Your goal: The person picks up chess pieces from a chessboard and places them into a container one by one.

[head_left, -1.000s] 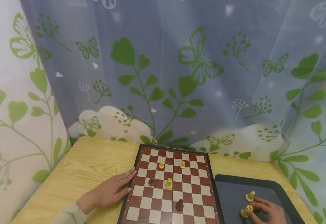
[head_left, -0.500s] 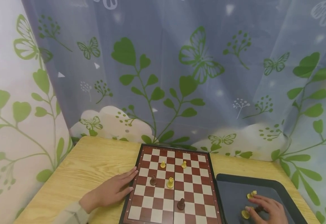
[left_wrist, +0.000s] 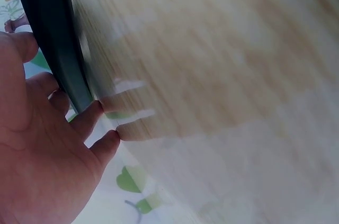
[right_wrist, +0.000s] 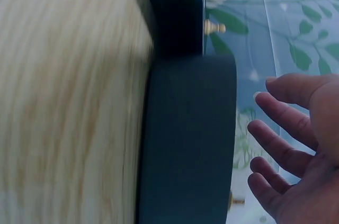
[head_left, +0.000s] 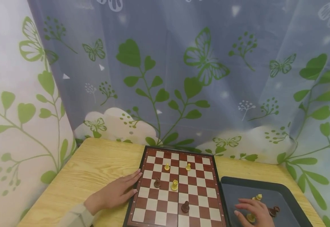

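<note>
My left hand rests at the left edge of the chessboard, straight fingers touching its rim; the left wrist view shows that hand along the board's dark side. Over the dark tray hovers my right hand, fingers spread and holding nothing; these fingers stand apart in the right wrist view. Below it a yellow chess piece is partly hidden. Another yellow chess piece lies just beyond the fingers. To the hand's right is a dark brown chess piece, lying tilted.
On the board stand two yellow pawns, a yellow crowned piece, a dark brown piece and another dark one nearer me. The wooden table backs onto a patterned curtain. The tray's raised wall adjoins the board.
My right hand has shifted left over the tray and its fingers have spread, uncovering the dark brown piece on its right. My left hand stays at the board's edge. The view has shifted slightly.
</note>
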`<state>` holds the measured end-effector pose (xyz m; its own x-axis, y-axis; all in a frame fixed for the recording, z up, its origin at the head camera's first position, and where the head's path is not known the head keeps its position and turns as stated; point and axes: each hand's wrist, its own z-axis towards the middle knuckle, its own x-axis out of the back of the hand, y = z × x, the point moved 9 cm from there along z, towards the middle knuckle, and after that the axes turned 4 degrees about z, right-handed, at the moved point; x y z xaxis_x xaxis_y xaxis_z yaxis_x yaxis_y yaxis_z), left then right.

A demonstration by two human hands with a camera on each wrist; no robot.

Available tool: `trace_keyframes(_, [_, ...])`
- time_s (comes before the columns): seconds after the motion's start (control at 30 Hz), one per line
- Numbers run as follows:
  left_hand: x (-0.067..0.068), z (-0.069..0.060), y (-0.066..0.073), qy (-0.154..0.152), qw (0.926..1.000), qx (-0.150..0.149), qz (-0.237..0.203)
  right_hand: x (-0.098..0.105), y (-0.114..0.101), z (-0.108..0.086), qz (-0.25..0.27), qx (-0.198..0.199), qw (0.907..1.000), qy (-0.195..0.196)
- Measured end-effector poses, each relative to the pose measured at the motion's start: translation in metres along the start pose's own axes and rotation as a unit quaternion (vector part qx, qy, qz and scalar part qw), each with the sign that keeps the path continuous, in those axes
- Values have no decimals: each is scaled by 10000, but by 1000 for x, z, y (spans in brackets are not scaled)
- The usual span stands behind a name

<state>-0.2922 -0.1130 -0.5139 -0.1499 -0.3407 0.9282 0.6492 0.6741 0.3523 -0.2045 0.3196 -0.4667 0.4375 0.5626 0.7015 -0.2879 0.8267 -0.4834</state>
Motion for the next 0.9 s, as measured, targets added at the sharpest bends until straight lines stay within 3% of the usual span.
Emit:
trace_keyframes(0.1, [-1,0,-2,7,10000,11,5,-11,-15,1,-19,77,9998,-206])
trace_keyframes(0.2, [-1,-1,-4,35,10000,31,-20,-23,-27,3,146,-86,9973,-708])
trace_keyframes(0.37, [-1,1,-2,32,10000,-18,-49,-45,-41,5,606,-452,9820,-1732])
trace_keyframes(0.6, [3,-1,0,100,9999,-12,-97,-68,-75,13,1026,286,9646,-2411])
trace_keyframes(0.7, [4,-1,0,141,9998,-47,-98,-79,-85,16,1233,245,9529,-2760])
trace_keyframes(0.83, [2,0,1,153,9998,-79,-29,-95,-92,15,1620,-76,9295,-3313])
trace_keyframes(0.9, [0,2,1,124,9999,-78,-10,-117,-69,9,1657,-176,9230,-3467])
